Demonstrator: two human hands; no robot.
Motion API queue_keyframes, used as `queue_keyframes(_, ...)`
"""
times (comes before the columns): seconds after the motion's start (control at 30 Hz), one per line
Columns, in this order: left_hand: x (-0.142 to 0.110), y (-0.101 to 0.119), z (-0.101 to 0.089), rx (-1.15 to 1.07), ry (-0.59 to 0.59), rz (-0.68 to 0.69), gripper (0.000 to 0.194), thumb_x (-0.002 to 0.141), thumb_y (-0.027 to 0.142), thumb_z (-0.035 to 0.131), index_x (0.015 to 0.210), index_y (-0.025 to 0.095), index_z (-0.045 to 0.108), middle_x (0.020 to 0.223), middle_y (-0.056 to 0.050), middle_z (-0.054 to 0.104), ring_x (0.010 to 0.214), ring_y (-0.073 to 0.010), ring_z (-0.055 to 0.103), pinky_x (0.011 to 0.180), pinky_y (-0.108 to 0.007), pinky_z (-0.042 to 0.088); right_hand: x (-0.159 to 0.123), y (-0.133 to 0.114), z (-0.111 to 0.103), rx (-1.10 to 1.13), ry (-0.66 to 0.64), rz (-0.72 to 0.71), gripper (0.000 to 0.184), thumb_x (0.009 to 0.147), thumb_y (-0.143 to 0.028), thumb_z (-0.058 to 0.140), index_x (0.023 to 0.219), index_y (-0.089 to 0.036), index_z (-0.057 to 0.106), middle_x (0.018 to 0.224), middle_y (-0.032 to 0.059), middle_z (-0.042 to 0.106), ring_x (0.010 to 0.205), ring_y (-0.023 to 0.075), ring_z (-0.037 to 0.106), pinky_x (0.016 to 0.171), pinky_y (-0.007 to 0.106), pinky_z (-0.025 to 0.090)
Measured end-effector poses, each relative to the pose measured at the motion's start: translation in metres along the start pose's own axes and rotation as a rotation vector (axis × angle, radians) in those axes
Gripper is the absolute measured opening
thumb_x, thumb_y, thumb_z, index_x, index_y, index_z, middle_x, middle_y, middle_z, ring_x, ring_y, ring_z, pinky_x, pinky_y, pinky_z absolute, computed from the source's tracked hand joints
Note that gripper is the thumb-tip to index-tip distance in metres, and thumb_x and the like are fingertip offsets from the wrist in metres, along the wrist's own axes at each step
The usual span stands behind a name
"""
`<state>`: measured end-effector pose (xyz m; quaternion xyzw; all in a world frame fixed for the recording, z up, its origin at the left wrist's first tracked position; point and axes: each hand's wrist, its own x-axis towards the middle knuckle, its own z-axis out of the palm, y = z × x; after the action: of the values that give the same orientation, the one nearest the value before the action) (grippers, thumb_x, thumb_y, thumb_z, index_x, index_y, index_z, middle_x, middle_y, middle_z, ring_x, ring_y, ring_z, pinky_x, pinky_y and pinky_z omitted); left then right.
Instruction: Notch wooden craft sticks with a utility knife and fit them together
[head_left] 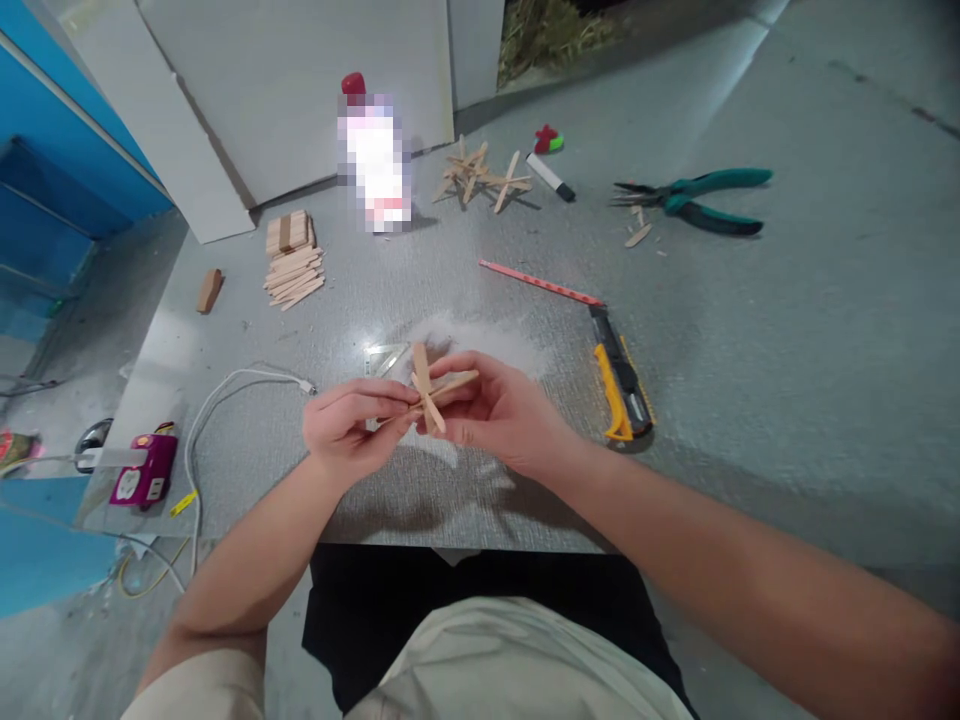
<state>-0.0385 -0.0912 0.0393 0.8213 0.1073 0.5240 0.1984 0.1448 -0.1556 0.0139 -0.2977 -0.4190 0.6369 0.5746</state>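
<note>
Grey table, fine-textured top, white panel behind, blue wall off left. Crossed wooden sticks held above the table's near edge: flat, round-ended, pale; one long axis points away from the person, another slants sideways. Left hand pinches them between thumb and fingers; right hand, fingers curled together, grips the other side.

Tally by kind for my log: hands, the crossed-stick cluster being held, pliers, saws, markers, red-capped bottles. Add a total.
Hands: 2 (left hand, right hand)
Held crossed-stick cluster: 1
Teal-handled pliers: 1
Yellow-handled saw: 1
Marker: 1
Red-capped bottle: 1
Total: 7
Sticks on the table overlap too much to count.
</note>
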Motion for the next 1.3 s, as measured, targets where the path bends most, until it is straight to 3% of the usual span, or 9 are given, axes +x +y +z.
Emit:
queue_keyframes(0.17,-0.004,-0.006,0.001,-0.046,0.001,-0.071,0.025,0.078,0.01,0.084,0.095,0.02,0.069,0.092,-0.002,0.076,0.084,-0.0127,0.076,0.076,-0.023,0.063,-0.002,0.001,0.001,-0.278,0.07,-0.123,0.021,0.083,-0.035,0.078,0.098,-0.022,0.069,0.089,0.0033,0.08,0.076,0.0178,0.077,0.074,0.035,0.066)
queue_keyframes(0.23,-0.006,-0.01,0.002,-0.102,-0.022,-0.12,0.041,0.076,0.019,0.088,0.111,0.024,0.066,0.1,-0.002,0.073,0.09,-0.0138,0.074,0.077,-0.024,0.063,-0.003,0.0,0.001,-0.365,0.127,-0.166,0.011,0.085,-0.029,0.075,0.092,-0.022,0.072,0.089,0.0039,0.08,0.076,0.0174,0.076,0.074,0.034,0.064)
queue_keyframes(0.37,-0.007,-0.015,0.001,-0.273,-0.098,-0.243,0.1,0.072,0.048,0.091,0.151,0.039,0.031,0.13,-0.005,0.058,0.084,-0.0107,0.073,0.071,-0.023,0.063,-0.006,-0.008,0.001,-0.579,0.226,-0.276,0.01,0.085,-0.019,0.07,0.092,-0.023,0.074,0.083,0.0017,0.078,0.073,0.0163,0.072,0.07,0.032,0.058)
queue_keyframes(0.43,-0.006,-0.016,-0.002,-0.437,-0.168,-0.373,0.107,0.073,0.063,0.085,0.156,0.045,0.018,0.137,-0.007,0.054,0.088,-0.0126,0.074,0.075,-0.026,0.064,-0.008,-0.013,0.001,-0.671,0.236,-0.327,0.011,0.084,-0.017,0.068,0.09,-0.024,0.074,0.08,0.0003,0.077,0.07,0.0152,0.07,0.069,0.03,0.056)
queue_keyframes(0.53,-0.004,-0.018,-0.008,-0.604,-0.326,-0.565,0.09,0.079,0.076,0.069,0.153,0.033,0.039,0.125,-0.011,0.065,0.106,-0.0239,0.073,0.086,-0.034,0.064,-0.009,-0.018,-0.001,-0.786,0.231,-0.378,0.012,0.086,-0.016,0.064,0.089,-0.024,0.073,0.075,-0.001,0.075,0.064,0.0141,0.066,0.064,0.029,0.052)
queue_keyframes(0.6,-0.004,-0.018,-0.009,-0.587,-0.385,-0.613,0.081,0.081,0.072,0.071,0.145,0.025,0.054,0.116,-0.014,0.071,0.109,-0.0272,0.073,0.092,-0.039,0.063,-0.009,-0.019,-0.002,-0.848,0.222,-0.402,0.012,0.088,-0.017,0.063,0.09,-0.025,0.072,0.073,-0.0017,0.074,0.061,0.0138,0.065,0.061,0.028,0.051)
queue_keyframes(0.77,-0.008,-0.017,-0.004,-0.531,-0.344,-0.675,0.052,0.078,0.049,0.086,0.121,0.025,0.07,0.107,-0.007,0.076,0.095,-0.02,0.076,0.086,-0.033,0.064,-0.007,-0.014,-0.005,-0.947,0.138,-0.449,0.014,0.091,-0.019,0.06,0.093,-0.026,0.072,0.081,-0.0011,0.078,0.066,0.0151,0.069,0.065,0.029,0.052)
queue_keyframes(1.03,-0.005,-0.008,-0.001,-0.447,-0.259,-0.766,0.031,0.074,0.033,0.089,0.093,0.017,0.07,0.093,-0.004,0.077,0.08,-0.0141,0.076,0.076,-0.027,0.065,-0.006,-0.006,-0.01,-1.02,0.074,-0.508,0.014,0.093,-0.017,0.059,0.095,-0.026,0.07,0.083,-0.0001,0.079,0.073,0.0175,0.073,0.067,0.029,0.053)
queue_keyframes(1.3,-0.007,0.001,0.008,-0.307,-0.157,-0.835,0.02,0.071,0.021,0.085,0.084,0.015,0.071,0.081,-0.003,0.077,0.07,-0.0124,0.074,0.067,-0.024,0.065,-0.004,0.002,-0.012,-1.051,0.055,-0.535,0.015,0.092,-0.014,0.06,0.092,-0.027,0.069,0.082,-0.0007,0.079,0.07,0.0177,0.074,0.064,0.03,0.054)
